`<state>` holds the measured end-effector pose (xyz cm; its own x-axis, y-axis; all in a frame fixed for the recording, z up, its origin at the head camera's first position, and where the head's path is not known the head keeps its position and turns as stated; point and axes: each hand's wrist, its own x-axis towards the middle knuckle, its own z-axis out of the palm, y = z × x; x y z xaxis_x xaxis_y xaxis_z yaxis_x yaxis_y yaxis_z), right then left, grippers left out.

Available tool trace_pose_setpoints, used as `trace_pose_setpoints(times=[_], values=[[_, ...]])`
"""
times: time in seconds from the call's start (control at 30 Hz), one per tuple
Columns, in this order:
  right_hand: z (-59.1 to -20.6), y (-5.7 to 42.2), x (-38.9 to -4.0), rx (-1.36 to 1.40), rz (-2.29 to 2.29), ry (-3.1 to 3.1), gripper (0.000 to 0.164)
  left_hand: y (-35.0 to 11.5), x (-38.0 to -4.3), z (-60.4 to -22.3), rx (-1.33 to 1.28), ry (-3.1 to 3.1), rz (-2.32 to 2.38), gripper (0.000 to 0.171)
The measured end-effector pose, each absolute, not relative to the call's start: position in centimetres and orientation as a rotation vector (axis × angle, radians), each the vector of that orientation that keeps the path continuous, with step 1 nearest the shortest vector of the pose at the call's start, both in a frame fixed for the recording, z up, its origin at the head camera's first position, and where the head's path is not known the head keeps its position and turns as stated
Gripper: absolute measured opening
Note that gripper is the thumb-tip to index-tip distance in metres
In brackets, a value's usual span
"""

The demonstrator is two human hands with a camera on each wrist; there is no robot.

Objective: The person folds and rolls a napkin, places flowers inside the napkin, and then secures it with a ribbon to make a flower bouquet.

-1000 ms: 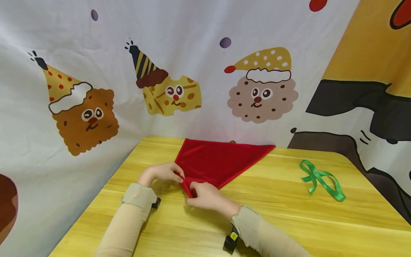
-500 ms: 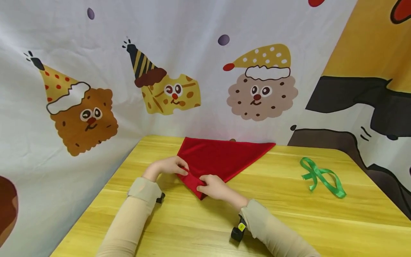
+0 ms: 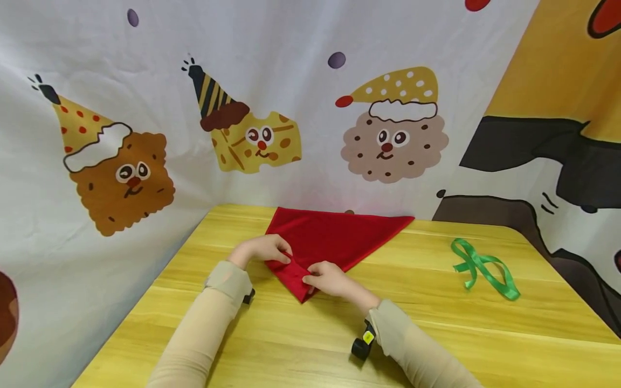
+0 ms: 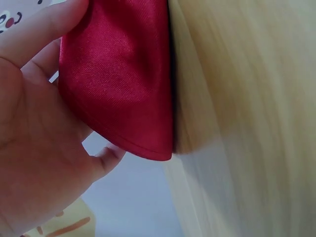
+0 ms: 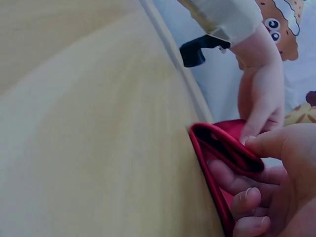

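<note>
A red cloth (image 3: 335, 234) lies at the back of the table, its near edge turned over into a folded band (image 3: 292, 277). At the band's upper left end, my left hand (image 3: 264, 249) pinches the fabric between thumb and fingers. My right hand (image 3: 331, 279) grips the other end of the fold, just to the right. In the right wrist view, the rolled layers (image 5: 229, 148) show end-on, with the right thumb on top and fingers tucked beneath. Satin-like red fabric (image 4: 118, 74) fills the upper middle of the left wrist view, beside the left palm (image 4: 34, 148).
A green ribbon (image 3: 490, 275) lies loosely looped on the right of the yellow wood table (image 3: 436, 323). Directly behind the table hangs a white curtain (image 3: 301, 48) printed with cartoon snacks. Black wrist cameras (image 3: 361, 347) sit under both sleeves.
The near edge went from a small bunched roll to a flatter, wider folded band. Both hands shifted slightly right and away from the body, keeping hold of the cloth. The ribbon stayed put.
</note>
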<state>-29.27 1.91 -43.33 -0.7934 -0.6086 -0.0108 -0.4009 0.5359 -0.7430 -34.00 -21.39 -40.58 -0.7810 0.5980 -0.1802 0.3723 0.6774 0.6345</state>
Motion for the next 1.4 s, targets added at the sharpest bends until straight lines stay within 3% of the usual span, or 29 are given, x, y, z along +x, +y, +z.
trace_pose_setpoints(times=[0.5, 1.1, 1.4], values=[[-43.4, 2.7, -30.4, -0.952, -1.018, 2.593, 0.01, -20.4, -35.1, -40.8, 0.815, 2.553, 0.729, 0.004], [-44.5, 3.1, -30.5, -0.935, -0.932, 2.62, 0.01, -23.0, -34.6, -41.2, 0.627, 2.55, 1.003, 0.031], [-44.8, 2.9, -30.1, -1.223, -0.85, 2.546, 0.014, -24.4, -34.3, -41.9, 0.715, 2.467, 1.137, 0.02]])
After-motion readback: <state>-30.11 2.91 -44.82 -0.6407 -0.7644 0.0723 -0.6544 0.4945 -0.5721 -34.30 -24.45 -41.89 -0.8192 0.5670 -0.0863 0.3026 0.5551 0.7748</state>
